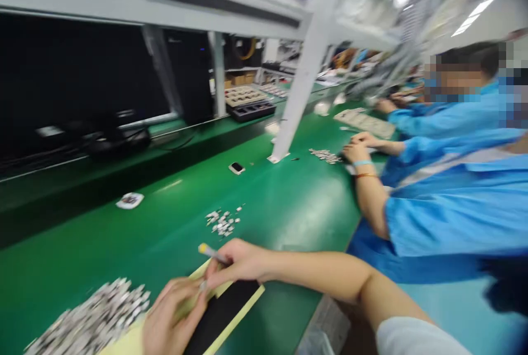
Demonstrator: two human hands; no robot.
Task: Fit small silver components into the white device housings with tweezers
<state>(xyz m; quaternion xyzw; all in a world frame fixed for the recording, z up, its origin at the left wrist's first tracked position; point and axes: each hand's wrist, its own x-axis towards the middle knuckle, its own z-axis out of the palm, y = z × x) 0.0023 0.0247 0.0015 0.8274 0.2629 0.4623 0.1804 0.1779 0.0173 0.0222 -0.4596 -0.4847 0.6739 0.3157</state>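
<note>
My right hand [237,261] pinches a grey pen-like tool [212,253] with a yellow end. My left hand [173,316] is curled close beneath it, and its fingertips seem to hold a small silver part [202,286], blurred. Under both hands lies a pale yellow sheet [193,289] with a black strip [220,316] along it. A large heap of small metal pieces [91,316] lies just left of my left hand. A smaller scatter of similar pieces [220,222] sits on the green bench [289,201] beyond my right hand.
Two co-workers in blue smocks [449,206] sit along the bench's right side, one with hands [358,149] near a small pile of parts [325,156]. A white post [305,80] rises from the bench. A phone [236,168] and a dark tray [251,110] lie farther off.
</note>
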